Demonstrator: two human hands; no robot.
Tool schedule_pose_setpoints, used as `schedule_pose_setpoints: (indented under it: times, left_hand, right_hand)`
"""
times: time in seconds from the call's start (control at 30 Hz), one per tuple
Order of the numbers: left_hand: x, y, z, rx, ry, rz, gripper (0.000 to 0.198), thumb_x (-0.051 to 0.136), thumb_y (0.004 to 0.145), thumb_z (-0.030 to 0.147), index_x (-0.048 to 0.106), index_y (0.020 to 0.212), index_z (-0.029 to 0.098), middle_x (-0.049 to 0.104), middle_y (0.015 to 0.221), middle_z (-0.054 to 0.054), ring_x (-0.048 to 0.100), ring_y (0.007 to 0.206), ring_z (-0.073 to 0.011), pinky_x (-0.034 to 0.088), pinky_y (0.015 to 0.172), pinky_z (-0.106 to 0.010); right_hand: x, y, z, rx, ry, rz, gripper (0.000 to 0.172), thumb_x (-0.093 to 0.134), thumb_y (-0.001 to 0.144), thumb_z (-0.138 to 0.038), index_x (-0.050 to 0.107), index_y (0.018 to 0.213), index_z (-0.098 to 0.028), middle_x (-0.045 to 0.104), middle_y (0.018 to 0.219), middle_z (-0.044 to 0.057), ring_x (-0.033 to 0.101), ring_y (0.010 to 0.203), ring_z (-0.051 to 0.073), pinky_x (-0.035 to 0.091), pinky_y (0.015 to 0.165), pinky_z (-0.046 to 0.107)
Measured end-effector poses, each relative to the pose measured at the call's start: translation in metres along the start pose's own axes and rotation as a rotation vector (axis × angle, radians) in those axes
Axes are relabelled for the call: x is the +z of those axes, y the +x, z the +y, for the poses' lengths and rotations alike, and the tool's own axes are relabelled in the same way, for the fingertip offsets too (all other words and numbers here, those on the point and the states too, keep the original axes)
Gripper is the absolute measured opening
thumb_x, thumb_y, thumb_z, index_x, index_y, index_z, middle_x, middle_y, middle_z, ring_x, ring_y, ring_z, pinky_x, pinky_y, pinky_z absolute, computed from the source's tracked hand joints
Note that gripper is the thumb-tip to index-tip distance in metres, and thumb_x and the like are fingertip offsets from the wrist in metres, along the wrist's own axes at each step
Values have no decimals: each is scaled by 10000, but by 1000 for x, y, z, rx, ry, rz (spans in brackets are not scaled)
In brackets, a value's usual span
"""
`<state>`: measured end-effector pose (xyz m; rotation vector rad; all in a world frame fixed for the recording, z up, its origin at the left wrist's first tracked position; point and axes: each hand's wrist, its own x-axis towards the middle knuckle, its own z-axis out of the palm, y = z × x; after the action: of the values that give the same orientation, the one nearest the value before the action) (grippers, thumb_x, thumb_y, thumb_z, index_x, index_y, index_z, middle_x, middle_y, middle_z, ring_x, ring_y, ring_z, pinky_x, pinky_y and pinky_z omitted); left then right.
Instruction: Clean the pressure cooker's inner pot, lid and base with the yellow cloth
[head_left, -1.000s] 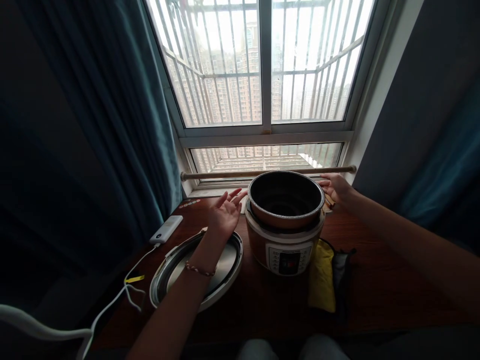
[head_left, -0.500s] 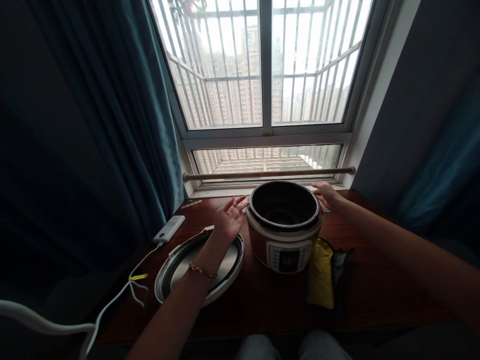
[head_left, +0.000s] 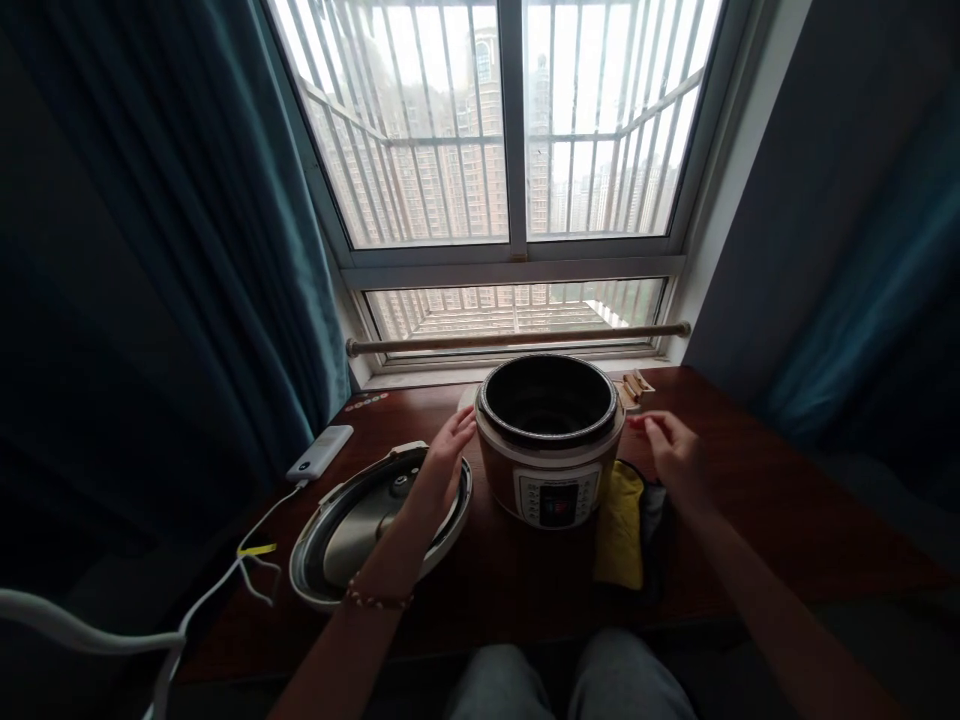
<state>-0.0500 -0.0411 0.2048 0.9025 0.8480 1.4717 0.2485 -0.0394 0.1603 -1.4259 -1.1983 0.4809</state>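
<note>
A cooker [head_left: 499, 480] with a dark inner pot [head_left: 547, 400] stands uncovered on the brown table, its control panel facing me. My left hand [head_left: 448, 455] is at the cooker's left side, palm toward it, fingers extended near the rim and holding nothing. To the right of the cooker, my right hand [head_left: 671, 450] has its thumb and fingers brought together beside the wall of the cooker; whether anything small is between them is hidden. The round lid [head_left: 352, 535] lies inside up at the left, partly behind my left forearm.
A yellow and dark cloth [head_left: 621, 525] lies at the cooker's right front. A white power bank [head_left: 321, 453] with a white cable [head_left: 217, 605] is at the left. Behind are a small tan object [head_left: 636, 388], a rail [head_left: 517, 340] and a window.
My right hand has come down and back from the cooker's far right side, its fingers now drawn together. My left hand has turned its palm toward the cooker. The view has shifted slightly.
</note>
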Motion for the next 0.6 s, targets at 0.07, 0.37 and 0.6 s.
schedule_pose_setpoints:
  times: [0.07,0.37,0.6]
  left_hand:
    - [0,-23,-12,52,50,46,333,663,698,171,627,1029,173,597,1196,-73,412,1250,-204,261,1057,-281]
    - [7,-134,-112,-177,271,57,304,678,656,383,688,900,202,661,1082,-91,532,1125,-293,359,1011,-388]
    - [-17,-155,-129,-211,295,229,305,690,594,441,696,767,190,684,1011,-109,554,1089,-324,379,995,-442]
  right_hand:
    - [0,-44,37,49,-331,30,287,442,798,-395,567,941,-179,634,977,124,585,942,265,429,837,363]
    - [9,-102,143,315,-610,-85,426,510,728,-387,490,1086,-155,573,1043,191,598,949,318,465,720,361]
    - [-20,-53,124,132,-379,-130,148,478,709,-279,585,792,-217,663,899,68,617,895,254,459,810,350]
